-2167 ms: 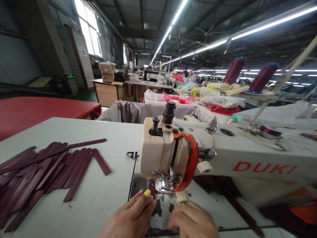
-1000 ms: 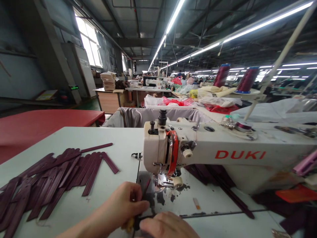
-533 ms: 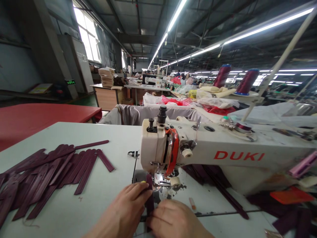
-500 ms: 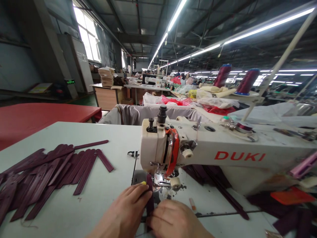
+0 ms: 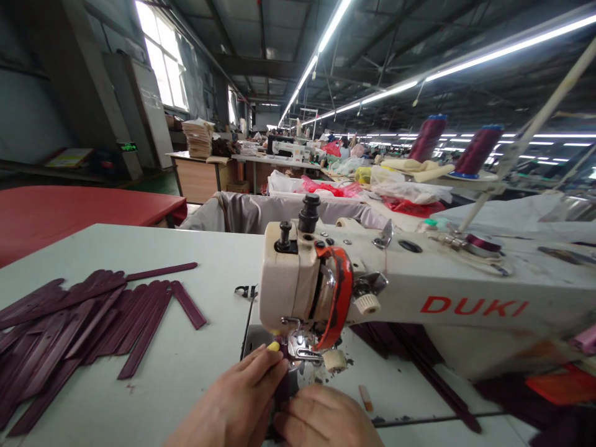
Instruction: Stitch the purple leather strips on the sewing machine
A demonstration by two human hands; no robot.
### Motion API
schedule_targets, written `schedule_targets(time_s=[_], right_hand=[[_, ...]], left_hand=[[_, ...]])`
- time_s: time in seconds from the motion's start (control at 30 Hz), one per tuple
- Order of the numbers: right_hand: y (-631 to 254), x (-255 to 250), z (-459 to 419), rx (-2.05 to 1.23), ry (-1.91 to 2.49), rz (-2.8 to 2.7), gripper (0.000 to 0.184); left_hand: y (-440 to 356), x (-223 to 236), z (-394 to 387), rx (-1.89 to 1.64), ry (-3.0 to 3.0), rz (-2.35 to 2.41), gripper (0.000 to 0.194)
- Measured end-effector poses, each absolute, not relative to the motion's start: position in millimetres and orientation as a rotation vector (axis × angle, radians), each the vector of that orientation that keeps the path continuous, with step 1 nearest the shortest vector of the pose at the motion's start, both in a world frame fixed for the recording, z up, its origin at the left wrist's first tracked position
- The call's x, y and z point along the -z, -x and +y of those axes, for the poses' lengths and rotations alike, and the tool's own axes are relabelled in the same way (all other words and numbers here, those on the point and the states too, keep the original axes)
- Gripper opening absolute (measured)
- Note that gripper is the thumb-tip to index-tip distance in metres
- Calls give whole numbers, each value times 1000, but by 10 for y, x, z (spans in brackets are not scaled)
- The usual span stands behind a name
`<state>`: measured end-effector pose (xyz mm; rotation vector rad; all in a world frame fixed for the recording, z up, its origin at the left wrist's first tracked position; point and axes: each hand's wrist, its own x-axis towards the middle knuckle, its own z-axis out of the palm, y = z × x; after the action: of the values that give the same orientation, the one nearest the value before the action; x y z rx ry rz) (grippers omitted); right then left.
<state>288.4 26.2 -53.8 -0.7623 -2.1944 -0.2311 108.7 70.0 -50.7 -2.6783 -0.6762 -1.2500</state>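
Note:
A narrow dark maroon strip (image 5: 282, 388) runs lengthwise under the needle area of a white sewing machine (image 5: 284, 279). My left hand (image 5: 235, 394) lies along the strip's left side, fingers together and pressed on it close to the presser foot (image 5: 305, 347). Something yellow (image 5: 274, 346) shows at one of its fingertips. Nearer to me, my right hand (image 5: 328, 416) is curled closed around the strip's near end, which its fingers partly hide. The needle itself cannot be made out.
Many loose maroon strips (image 5: 100, 316) are heaped on the table's left. More maroon pieces (image 5: 437, 385) lie under and right of the machine arm. A small orange-and-white piece (image 5: 365, 397) rests right of my right hand. Two maroon thread cones (image 5: 479, 152) stand behind.
The strip has gone a little farther forward under the presser foot, both hands staying on it. The camera view has shifted slightly.

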Motion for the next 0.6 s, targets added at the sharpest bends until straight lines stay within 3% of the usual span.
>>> schedule_targets(time_s=[0.3, 0.6], right_hand=[[-2877, 519, 292, 307, 768, -2082, 42], [-2925, 507, 256, 290, 854, -2080, 35]], left_hand=[[-1059, 435, 690, 1138, 2790, -666, 50], [-1171, 543, 639, 1386, 2650, -767, 53]])
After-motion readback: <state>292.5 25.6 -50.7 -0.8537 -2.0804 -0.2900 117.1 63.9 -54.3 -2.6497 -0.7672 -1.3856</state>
